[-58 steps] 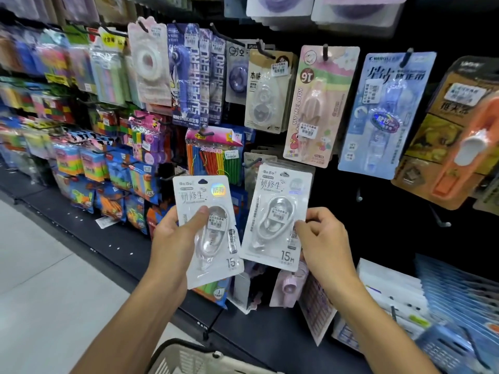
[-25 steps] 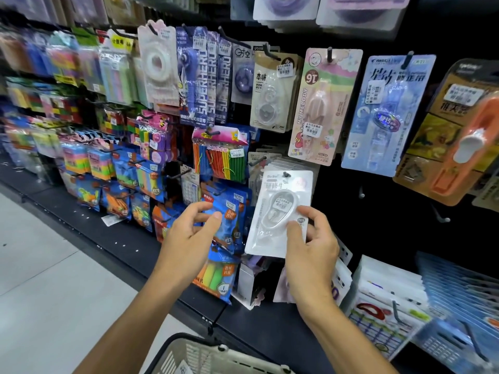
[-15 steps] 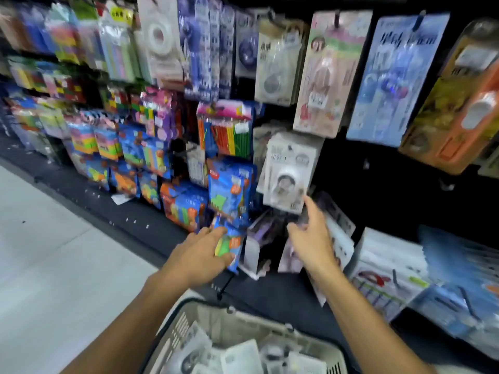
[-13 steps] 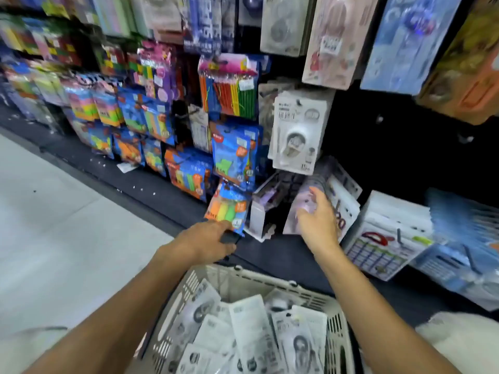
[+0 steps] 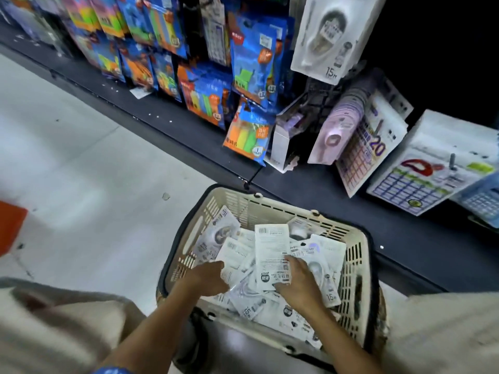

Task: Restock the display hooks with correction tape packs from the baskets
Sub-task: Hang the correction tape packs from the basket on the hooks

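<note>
My right hand (image 5: 297, 283) pinches a white correction tape pack (image 5: 272, 256), long axis pointing far, in the cream plastic basket (image 5: 353, 261); left hand (image 5: 206, 278) fingers rest relaxed on packs beside it.

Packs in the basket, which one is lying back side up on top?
The pack under the right hand, barcode and print showing.

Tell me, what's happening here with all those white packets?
A person is reaching both hands into a cream basket full of correction tape packs. The right hand pinches one pack lying back side up; the left hand touches another pack. Matching packs already hang on the display above.
</note>
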The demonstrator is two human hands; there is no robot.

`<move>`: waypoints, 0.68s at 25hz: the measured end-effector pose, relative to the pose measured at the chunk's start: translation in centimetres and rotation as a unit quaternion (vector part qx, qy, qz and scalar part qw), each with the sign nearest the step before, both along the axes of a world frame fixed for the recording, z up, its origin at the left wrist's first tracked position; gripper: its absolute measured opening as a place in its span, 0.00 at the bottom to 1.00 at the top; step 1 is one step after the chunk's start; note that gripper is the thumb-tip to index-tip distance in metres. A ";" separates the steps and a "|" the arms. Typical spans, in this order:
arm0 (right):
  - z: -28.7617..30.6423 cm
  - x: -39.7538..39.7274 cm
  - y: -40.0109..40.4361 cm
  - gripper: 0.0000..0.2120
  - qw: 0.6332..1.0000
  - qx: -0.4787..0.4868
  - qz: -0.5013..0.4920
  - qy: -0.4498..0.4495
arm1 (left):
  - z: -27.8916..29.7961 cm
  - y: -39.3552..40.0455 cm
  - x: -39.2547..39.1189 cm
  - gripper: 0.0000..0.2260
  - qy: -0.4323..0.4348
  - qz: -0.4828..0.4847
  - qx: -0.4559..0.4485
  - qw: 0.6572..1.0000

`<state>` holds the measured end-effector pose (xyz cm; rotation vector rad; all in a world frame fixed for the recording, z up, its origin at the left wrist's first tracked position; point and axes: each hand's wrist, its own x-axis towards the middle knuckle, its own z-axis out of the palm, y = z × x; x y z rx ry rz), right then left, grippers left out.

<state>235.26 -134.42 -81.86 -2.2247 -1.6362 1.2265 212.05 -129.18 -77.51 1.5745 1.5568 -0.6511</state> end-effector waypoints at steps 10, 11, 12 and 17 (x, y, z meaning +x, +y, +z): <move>3.2 -1.4 3.5 0.21 0.923 -0.102 -0.053 0.368 | -0.8 1.7 3.1 0.22 -0.331 0.457 0.001 0.826; 3.6 -1.1 3.6 0.21 0.920 -0.115 -0.023 0.375 | -0.4 2.0 3.3 0.20 -0.349 0.432 -0.024 0.831; 3.9 -0.8 3.6 0.23 0.917 -0.119 -0.027 0.380 | -0.2 2.1 3.7 0.18 -0.354 0.410 -0.032 0.840; 2.2 2.2 1.9 0.24 0.977 0.051 -0.204 0.027 | -0.4 2.6 4.8 0.38 -0.361 0.507 0.023 0.782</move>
